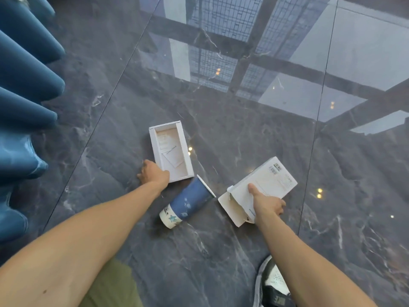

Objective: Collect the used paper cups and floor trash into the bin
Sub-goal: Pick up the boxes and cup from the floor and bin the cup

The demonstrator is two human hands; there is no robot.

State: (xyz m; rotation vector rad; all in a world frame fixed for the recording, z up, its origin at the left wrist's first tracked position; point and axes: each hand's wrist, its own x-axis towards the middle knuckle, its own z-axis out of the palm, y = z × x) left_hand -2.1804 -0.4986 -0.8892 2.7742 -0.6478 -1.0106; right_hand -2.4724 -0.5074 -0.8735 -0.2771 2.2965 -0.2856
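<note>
Two hands (155, 173) (267, 202) grip two boxes (171, 151) (265, 182); one cup (188, 202) between.

I see three bits of trash on the dark marble floor. An open white box tray (171, 151) lies flat, cavity up, with paper inserts inside. Just below its near corner a blue paper cup (187, 202) lies on its side — white lidded rim toward the tray, cream base toward me. Right of the cup lies a white carton sleeve (263, 187), printed face up — end flaps open.
</note>
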